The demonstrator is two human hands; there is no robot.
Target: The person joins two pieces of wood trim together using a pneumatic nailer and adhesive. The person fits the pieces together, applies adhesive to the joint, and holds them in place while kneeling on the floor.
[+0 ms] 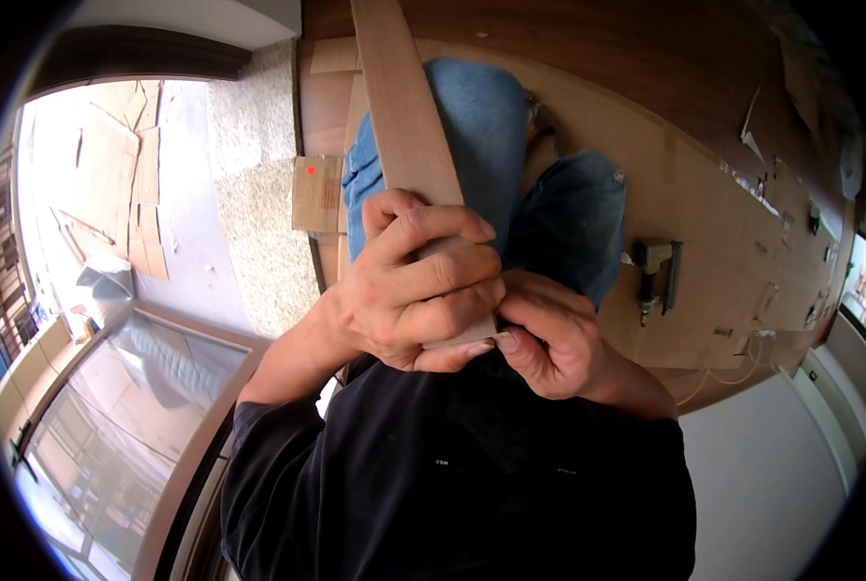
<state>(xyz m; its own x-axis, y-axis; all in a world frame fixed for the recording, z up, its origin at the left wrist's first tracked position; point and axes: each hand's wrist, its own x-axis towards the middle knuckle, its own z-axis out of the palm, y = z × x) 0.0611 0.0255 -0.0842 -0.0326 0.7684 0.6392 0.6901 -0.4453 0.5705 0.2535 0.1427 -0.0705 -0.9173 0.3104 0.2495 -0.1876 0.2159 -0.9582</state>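
Observation:
A long flat wooden board (409,116) with a smooth light-brown face runs from the top of the head view down toward my chest. My left hand (423,281) is wrapped over its near end, fingers curled across the face. Close against that same end, my right hand (554,334) is closed, thumb and forefinger pinched together at the board's corner. A thin pale edge shows by the thumb, but what the pinch holds is too small to make out. Beneath the board are my bent knees in blue jeans (477,126).
A nail gun (658,276) lies to the right on cardboard sheeting (607,107) that covers the floor. At left, a small cardboard piece (317,198) sits beside a speckled stone sill (259,184). A framed glass panel (123,407) stands at lower left. A thin pale hose (728,378) trails at right.

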